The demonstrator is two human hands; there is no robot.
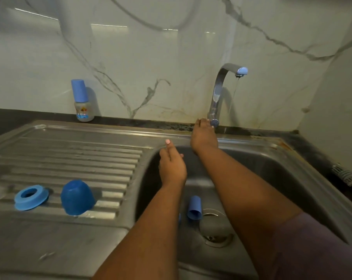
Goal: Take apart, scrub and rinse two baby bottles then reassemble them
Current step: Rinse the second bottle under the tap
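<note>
1. Right hand (pixel 203 136) reaches to the far edge of the sink (pixel 292 168); its fingertips rest on the knob at the base of the tap (pixel 217 93). Whether that grip pinches the knob or only touches it cannot be told from this angle
2. A thin stream of water runs from the blue-tipped spout
3. Left hand (pixel 172 164) hovers over the left part of the basin, near the far rim; grip loosely curled with thumb raised, and it appears to hold nothing
4. One baby bottle (pixel 82 101), blue cap on, stands upright on the dark surface (pixel 29 116) against the far wall, left of the tap and well apart from it
5. On the ribbed drainboard (pixel 70 150), near left: a blue collar ring (pixel 31 197) lying flat, and just to its right a darker blue cap (pixel 77 197) resting mouth-down
6. Inside the basin a lighter blue cap (pixel 194 208) lies on its side just left of the drain (pixel 216 229), between the two forearms
7. A bottle brush (pixel 346 175) lies on the surface at the far right
</note>
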